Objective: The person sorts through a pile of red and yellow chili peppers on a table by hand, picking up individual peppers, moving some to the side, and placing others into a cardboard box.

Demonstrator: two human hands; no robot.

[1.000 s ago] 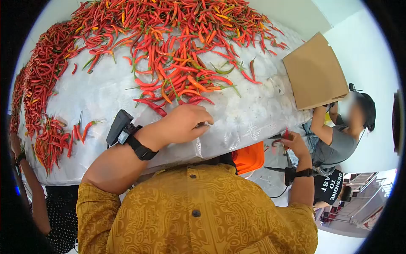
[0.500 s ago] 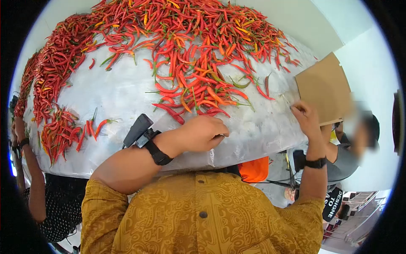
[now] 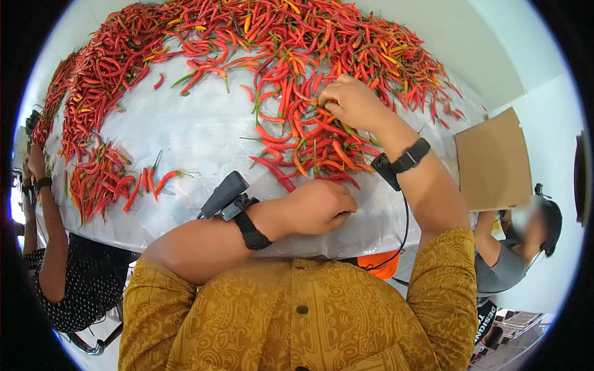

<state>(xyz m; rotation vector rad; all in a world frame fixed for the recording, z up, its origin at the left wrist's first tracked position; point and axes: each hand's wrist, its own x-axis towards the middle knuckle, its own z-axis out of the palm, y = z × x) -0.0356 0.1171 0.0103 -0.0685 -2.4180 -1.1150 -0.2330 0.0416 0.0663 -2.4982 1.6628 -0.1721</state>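
Observation:
Red chili peppers [image 3: 281,117], with some orange and green ones among them, spread down the middle of the plastic-covered table [image 3: 204,123]. My right hand [image 3: 354,104] reaches over this spread, its fingers bent and pinched on a chili pepper there; most of that pepper is hidden under the fingertips. My left hand [image 3: 322,207] rests in a loose fist near the table's front edge, just below the closest chilies. Whatever its curled fingers may hold is out of sight. Both wrists wear black straps, and the left one carries a black device [image 3: 226,195].
A large heap of chilies [image 3: 117,74] lines the far and left sides. A smaller pile [image 3: 102,182] lies at the front left. A cardboard box [image 3: 495,164] stands at the right edge beside a person in grey [image 3: 507,269]. Another person's arm [image 3: 52,241] is at the left.
My right hand has moved left and away from me, from beside the cardboard box onto the middle chilies. My left hand stays in a fist near the front edge. The view has shifted slightly.

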